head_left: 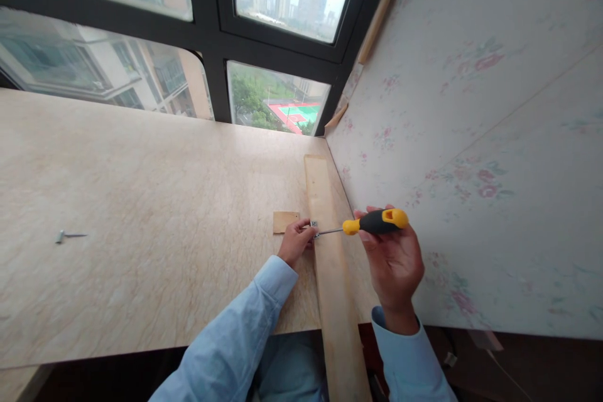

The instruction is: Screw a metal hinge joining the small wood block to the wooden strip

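My right hand (396,257) is wrapped round the yellow and black handle of a screwdriver (375,222). The screwdriver points left, and its tip meets a small metal bracket (314,224) at the left edge of a long wooden board (330,245). My left hand (296,241) pinches the bracket there, close to the tip; its fingers partly cover the bracket, and I cannot make out the screw clearly. Just beyond my left hand, a small thin piece of wood (285,222) lies flat, partly covered by that hand.
A marble-patterned ledge (164,201) carries the board, whose near end sticks out past the front edge. Far left lies a small metal piece with a thin pointed shaft (70,236). A floral papered wall (471,138) rises close on the right; dark-framed windows (207,31) stand behind.
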The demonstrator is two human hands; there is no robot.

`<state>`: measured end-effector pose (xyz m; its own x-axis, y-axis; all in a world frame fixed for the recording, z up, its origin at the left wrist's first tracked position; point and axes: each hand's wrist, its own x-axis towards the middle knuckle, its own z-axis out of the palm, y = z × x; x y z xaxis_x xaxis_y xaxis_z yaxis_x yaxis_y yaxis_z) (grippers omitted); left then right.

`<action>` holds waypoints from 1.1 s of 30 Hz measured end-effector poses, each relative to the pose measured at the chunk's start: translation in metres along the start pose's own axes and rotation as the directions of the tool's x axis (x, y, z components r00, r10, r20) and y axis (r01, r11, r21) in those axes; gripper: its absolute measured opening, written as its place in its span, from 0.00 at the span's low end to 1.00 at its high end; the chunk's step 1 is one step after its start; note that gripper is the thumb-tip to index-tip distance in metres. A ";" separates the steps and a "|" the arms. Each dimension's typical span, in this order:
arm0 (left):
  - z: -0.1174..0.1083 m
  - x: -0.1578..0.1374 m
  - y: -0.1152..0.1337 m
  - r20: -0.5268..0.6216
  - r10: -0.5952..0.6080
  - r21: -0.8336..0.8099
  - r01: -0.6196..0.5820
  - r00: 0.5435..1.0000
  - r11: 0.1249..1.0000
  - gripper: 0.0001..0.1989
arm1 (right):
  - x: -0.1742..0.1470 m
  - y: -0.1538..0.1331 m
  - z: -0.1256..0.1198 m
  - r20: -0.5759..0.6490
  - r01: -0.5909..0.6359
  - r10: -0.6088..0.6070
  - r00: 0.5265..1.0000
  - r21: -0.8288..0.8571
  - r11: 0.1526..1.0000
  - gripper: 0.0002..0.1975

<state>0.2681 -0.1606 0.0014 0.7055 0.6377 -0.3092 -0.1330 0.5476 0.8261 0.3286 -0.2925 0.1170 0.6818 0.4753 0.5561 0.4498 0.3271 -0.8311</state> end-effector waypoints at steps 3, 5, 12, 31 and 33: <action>-0.001 0.001 -0.002 -0.010 0.014 0.027 -0.014 1.000 1.000 0.18 | 0.000 0.006 0.000 0.012 -0.009 0.010 1.000 -0.012 1.000 0.24; -0.001 0.002 -0.003 -0.010 0.018 0.045 -0.017 1.000 0.999 0.18 | 0.000 0.009 0.001 0.034 -0.015 0.015 0.999 -0.013 1.000 0.24; -0.001 0.004 -0.004 0.003 0.016 0.066 -0.017 1.000 0.998 0.19 | 0.000 0.014 -0.001 0.039 -0.015 0.016 0.999 -0.018 1.000 0.24; -0.003 0.005 -0.007 0.023 0.032 0.106 -0.034 0.999 0.994 0.19 | 0.017 0.005 -0.001 0.298 -0.047 0.111 0.948 -0.214 0.976 0.30; -0.003 0.005 -0.006 0.018 0.035 0.103 -0.037 0.999 0.994 0.19 | 0.015 -0.001 0.000 0.383 -0.115 0.162 0.910 -0.142 0.983 0.32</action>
<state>0.2704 -0.1595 -0.0068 0.7131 0.6465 -0.2711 -0.0867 0.4651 0.8810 0.3383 -0.2858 0.1263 0.4722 0.7978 0.3750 0.4456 0.1510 -0.8824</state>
